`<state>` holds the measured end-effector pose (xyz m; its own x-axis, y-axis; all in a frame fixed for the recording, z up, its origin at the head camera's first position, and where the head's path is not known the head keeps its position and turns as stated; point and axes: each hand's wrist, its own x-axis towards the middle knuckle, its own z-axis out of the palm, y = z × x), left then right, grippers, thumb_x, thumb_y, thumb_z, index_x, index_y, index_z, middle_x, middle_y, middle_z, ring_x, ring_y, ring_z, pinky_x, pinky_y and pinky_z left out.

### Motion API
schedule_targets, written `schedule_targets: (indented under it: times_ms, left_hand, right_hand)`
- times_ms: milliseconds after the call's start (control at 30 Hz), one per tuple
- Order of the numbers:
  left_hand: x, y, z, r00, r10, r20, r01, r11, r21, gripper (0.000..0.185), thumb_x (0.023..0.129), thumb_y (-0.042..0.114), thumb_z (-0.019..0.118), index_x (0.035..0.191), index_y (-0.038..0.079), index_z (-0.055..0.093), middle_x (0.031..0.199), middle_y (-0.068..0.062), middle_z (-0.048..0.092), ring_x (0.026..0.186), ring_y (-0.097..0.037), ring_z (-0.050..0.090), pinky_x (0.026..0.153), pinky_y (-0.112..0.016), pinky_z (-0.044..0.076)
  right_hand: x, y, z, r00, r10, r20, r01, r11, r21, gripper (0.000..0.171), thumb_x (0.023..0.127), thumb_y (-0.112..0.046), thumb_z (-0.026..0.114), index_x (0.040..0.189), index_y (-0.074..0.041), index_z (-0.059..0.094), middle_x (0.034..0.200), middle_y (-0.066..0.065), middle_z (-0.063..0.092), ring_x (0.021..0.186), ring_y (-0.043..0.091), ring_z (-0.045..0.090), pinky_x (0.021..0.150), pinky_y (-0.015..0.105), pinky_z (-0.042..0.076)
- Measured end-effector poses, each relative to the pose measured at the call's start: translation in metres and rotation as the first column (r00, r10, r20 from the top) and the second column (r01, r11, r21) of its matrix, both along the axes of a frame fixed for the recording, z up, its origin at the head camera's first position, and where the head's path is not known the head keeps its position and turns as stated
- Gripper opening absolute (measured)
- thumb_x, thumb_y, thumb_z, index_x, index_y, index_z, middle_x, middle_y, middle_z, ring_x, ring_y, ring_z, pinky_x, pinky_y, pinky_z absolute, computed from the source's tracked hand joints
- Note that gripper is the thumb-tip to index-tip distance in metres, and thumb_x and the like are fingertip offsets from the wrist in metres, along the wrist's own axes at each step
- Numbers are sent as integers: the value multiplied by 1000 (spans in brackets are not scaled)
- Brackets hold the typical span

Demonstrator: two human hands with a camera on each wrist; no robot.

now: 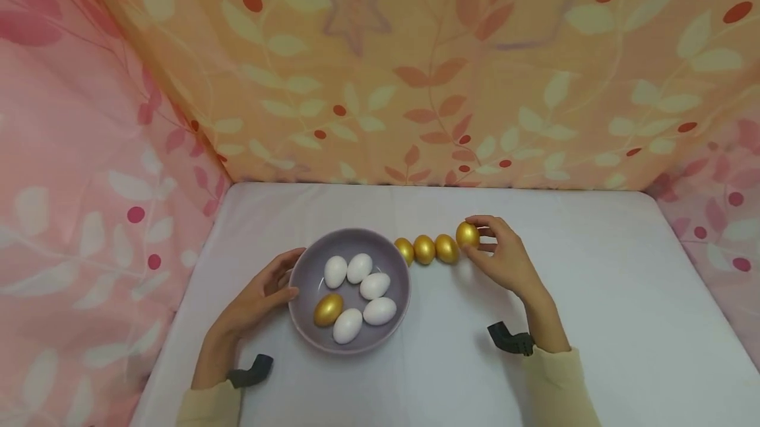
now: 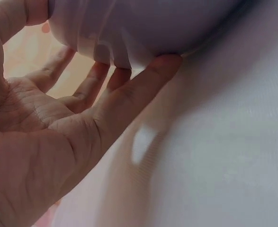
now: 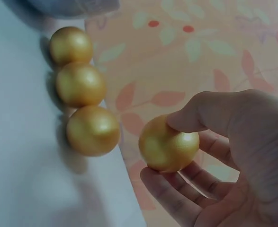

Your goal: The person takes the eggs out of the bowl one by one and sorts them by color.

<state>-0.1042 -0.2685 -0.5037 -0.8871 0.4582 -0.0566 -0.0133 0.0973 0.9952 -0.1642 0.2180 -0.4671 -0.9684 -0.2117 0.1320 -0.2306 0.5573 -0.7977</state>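
A lilac bowl [image 1: 309, 268] on the white table holds several white eggs [image 1: 375, 285] and one gold egg [image 1: 328, 309]. My left hand [image 1: 268, 292] rests against the bowl's left side, fingers straight; the left wrist view shows its fingers [image 2: 143, 90] touching the bowl's wall [image 2: 139, 23]. Three gold eggs [image 1: 424, 249] lie in a row to the right of the bowl, seen too in the right wrist view [image 3: 79, 85]. My right hand [image 1: 495, 252] pinches a fourth gold egg [image 1: 467, 234] [image 3: 169, 144] at the row's right end.
Floral cloth walls, pink on the left [image 1: 89, 216] and orange at the back [image 1: 415, 70], close in the table [image 1: 594, 295]. Wrist cameras [image 1: 510, 340] sit on both forearms.
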Motion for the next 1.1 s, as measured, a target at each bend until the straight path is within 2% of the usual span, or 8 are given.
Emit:
schedule_targets:
  times_ms: [467, 733, 1100]
  left_hand:
    - [3, 0, 2, 1000, 9, 24, -9, 1000, -23, 68, 102, 4, 63, 163, 14, 34, 162, -15, 41, 141, 3, 52, 107, -16, 46]
    - [2, 2, -1, 998, 1, 60, 0, 1000, -2, 69, 103, 4, 61, 164, 15, 33, 162, -10, 42, 141, 3, 51, 107, -18, 47]
    - [2, 2, 2, 998, 6, 56, -7, 1000, 13, 69, 103, 3, 61, 164, 12, 32, 161, -7, 43, 140, 1, 53, 106, -18, 48]
  right_hand:
    - [-4, 9, -20, 993, -63, 99, 51, 991, 121, 47, 90, -8, 79, 133, 0, 61, 128, 24, 62, 117, 40, 67, 98, 53, 60]
    - [-2, 7, -22, 994, -52, 97, 37, 987, 155, 43, 91, -10, 77, 130, 0, 65, 126, 25, 65, 113, 39, 67, 95, 52, 60]
    - [-2, 6, -21, 995, -42, 90, 23, 979, 201, 44, 92, -13, 77, 133, -2, 64, 128, 24, 63, 111, 38, 68, 94, 53, 59]
